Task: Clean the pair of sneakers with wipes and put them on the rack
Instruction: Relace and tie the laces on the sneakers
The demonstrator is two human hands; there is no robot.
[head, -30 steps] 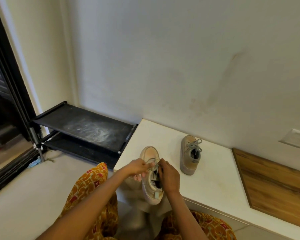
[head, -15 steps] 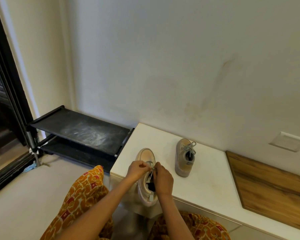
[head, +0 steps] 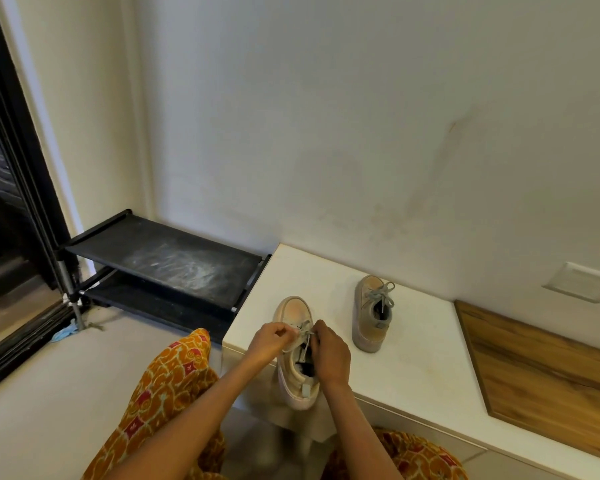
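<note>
I've got the near sneaker (head: 293,327) at the front edge of the white surface (head: 420,362), heel hanging over it, toe toward the wall. My left hand (head: 269,341) and right hand (head: 328,353) are both curled over its laces (head: 305,328), pinching them, I think; the fingertips blur there. The second sneaker (head: 369,315) stands just to the right, apart, laces tied. A wooden panel (head: 541,372) lies further right on the surface. On the left, touching the surface's end, the black two-tier rack (head: 163,261) stands dusty against the stained wall (head: 361,133). Patterned orange fabric (head: 167,379) covers my knees below.
</note>
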